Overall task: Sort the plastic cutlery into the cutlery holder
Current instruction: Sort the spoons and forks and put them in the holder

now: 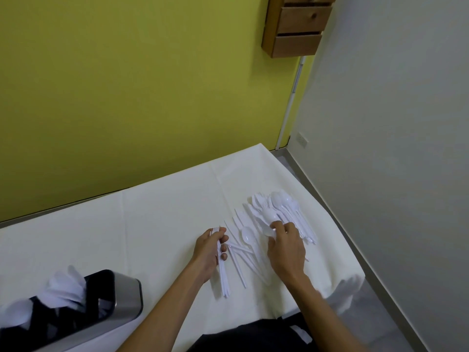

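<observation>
A: Right, head view only. Risks w/ the left hand (206,250)?
B: Gripping a fork bundle (223,273), fingers curled round the handles, tines poking out up top, handle ends fanning below the palm. Set on its side, forearm in from bottom center. Could splay & drop a few if squeezed unevenly or tipped en route to the cutlery holder (127,293).
A: Holder where?
B: Lower left of frame, well apart from both hands. Black inside, steel wall, white pieces already standing in it; too blurred to tell which compartment. Prob. a long reach across the table (152,219); could mis-slot forks among other types.
A: Right hand (285,250)?
B: Center-right of frame, palm down, forearm coming in from the bottom edge, fingertips bent onto the cutlery pile (281,212). Seems to pinch a spoon (268,231) btw thumb & forefinger, other fingers curled. Hard to confirm the grip, white on white.
A: Danger there?
B: Could drag tangled neighbours along, or knock pieces toward the table's right edge, near the pile. Might also grab a mixed type by mistake.
</observation>
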